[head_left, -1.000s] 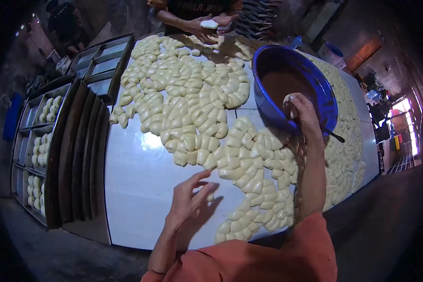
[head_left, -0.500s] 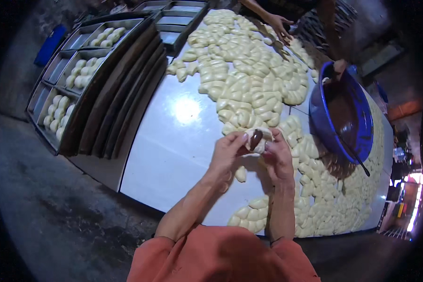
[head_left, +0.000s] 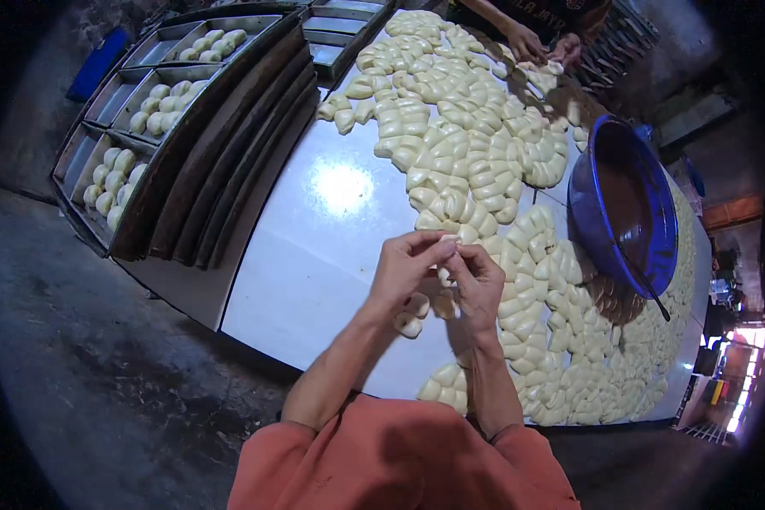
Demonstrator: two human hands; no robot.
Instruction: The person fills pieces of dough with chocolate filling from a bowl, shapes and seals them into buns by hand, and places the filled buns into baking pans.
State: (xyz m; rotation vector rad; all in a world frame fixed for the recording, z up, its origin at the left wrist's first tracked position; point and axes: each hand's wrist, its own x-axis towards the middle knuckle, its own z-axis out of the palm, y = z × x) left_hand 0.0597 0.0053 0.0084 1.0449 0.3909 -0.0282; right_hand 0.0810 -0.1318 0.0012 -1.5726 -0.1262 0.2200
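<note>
A dough piece [head_left: 448, 244] sits pinched between the fingers of both my hands, mostly hidden by them. My left hand [head_left: 405, 270] grips it from the left, thumb and fingertips pressed together. On its other side, my right hand [head_left: 479, 287] has its thumb and fingers bent tightly against the same piece. No brown filling shows at the pinched edge. Small dough balls [head_left: 408, 325] lie on the white tabletop [head_left: 289, 285] just below my hands. Many pale dough pieces [head_left: 459, 153] crowd the table beyond and to the right.
A blue basin [head_left: 580, 191] of brown filling [head_left: 622, 204] stands at right, a dark-handled utensil [head_left: 642, 276] leaning in it. On the left, stacked dark metal trays [head_left: 221, 161] rise beside the table; the top one holds dough balls [head_left: 113, 180]. Across the table, a co-worker's hands [head_left: 531, 47] handle dough.
The opened dough with brown filling is now folded closed between my pinching fingers. My right hand moved slightly left. The co-worker's hands came together over dough, one leaving the basin's rim.
</note>
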